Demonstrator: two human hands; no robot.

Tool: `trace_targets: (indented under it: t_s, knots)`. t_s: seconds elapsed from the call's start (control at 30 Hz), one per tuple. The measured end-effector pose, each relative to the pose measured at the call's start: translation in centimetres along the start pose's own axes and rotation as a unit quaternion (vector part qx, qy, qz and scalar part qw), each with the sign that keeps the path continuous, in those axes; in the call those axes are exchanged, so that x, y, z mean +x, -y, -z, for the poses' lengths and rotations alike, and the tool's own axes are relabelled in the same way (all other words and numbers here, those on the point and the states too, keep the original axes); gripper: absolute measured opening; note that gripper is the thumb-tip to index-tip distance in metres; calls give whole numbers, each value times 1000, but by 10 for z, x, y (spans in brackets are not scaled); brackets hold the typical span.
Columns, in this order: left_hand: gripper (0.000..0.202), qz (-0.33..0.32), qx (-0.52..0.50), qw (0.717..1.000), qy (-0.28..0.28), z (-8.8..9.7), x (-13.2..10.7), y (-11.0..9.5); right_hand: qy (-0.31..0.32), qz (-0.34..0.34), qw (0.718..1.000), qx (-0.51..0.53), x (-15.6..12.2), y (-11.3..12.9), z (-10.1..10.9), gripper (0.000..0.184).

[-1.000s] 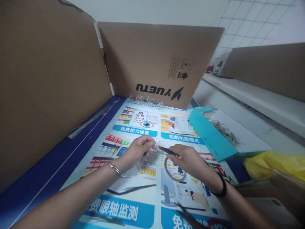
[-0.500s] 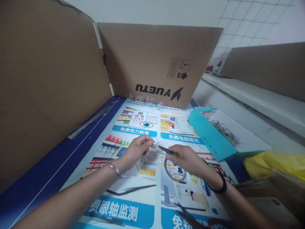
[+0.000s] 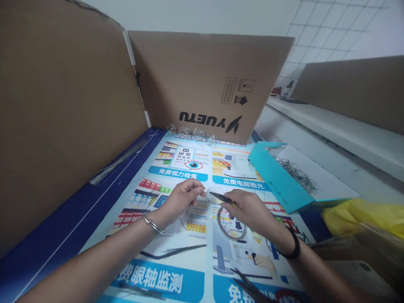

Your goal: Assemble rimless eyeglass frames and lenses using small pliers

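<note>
My left hand [image 3: 186,197] pinches a thin wire [image 3: 207,192] between thumb and fingertips, over the middle of the printed sheet. In my right hand [image 3: 248,208] is a pair of pliers [image 3: 221,197] with dark, pointed jaws and a bit of yellow at the handle. The jaw tips reach left to the wire, close to my left fingertips. Whether they grip it is too small to tell. A thin wire loop shows around the tips. Below the pliers a ring-shaped roll [image 3: 219,225], resembling tape, lies on the sheet.
Dark strands [image 3: 176,251] and a dark pointed tool [image 3: 248,286] lie nearer me. A turquoise box [image 3: 277,181] at right holds a heap of thin wires [image 3: 295,173]. Clear scraps [image 3: 192,131] lie along the back cardboard panel [image 3: 202,75]. A yellow bag [image 3: 362,216] sits at right.
My right hand has turned slightly, and more of the yellow on the pliers' handle shows. The left hand stays almost where it was, still pinching the wire.
</note>
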State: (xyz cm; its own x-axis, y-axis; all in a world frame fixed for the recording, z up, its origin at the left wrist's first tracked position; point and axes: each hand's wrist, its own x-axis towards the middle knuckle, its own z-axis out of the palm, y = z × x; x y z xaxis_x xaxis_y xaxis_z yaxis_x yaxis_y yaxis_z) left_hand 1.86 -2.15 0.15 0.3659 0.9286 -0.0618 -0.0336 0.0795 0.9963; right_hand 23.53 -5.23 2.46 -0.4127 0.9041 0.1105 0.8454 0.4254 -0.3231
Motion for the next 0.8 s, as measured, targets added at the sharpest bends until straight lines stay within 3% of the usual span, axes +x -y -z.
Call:
trace_targets:
  t_s: [0.37, 0.8]
  knots:
    - [24, -26, 8, 1000, 11, 1, -2, -2, 11, -9, 1000, 9, 0, 4, 3, 23]
    - [24, 14, -25, 999, 26, 0, 1, 1, 28, -25, 995, 97, 0, 5, 1, 25]
